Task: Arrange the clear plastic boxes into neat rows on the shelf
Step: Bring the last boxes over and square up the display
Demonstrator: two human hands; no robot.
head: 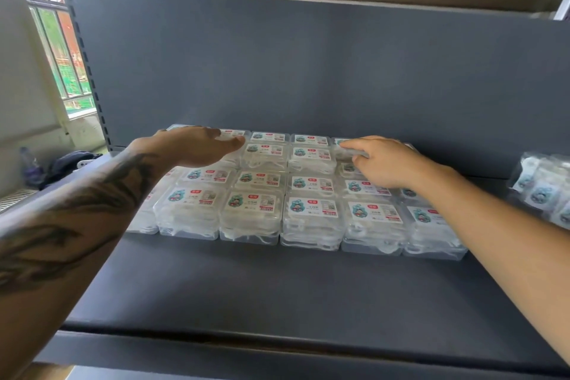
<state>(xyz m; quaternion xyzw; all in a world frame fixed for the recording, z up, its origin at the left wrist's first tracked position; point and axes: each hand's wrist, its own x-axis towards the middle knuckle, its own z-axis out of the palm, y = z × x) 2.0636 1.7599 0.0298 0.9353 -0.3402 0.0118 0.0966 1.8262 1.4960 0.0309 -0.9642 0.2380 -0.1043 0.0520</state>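
Both my hands are out over the back of the block of clear plastic boxes, which sits mid-shelf on the dark shelf, stacked and packed in rows with labels facing up. My left hand is flat and relaxed, fingers straight, hovering or resting on the back-left boxes; I can't tell if it actually touches. My right hand has its fingers curled down onto a back-row box at the right end, and they look to be pinching its near edge.

That box under my right fingertips looks slightly off line with the ones just left of them, so that's my job now, I reckon. The way to do it well: nudge, don't lift. These boxes look slick and light, and a hard push could shove the whole back row askew. Left palm should steady the far end while the right eases its box square against its neighbour.

Off beyond my right wrist, a loose bundle of packets waits on the shelf, well apart from the rows.
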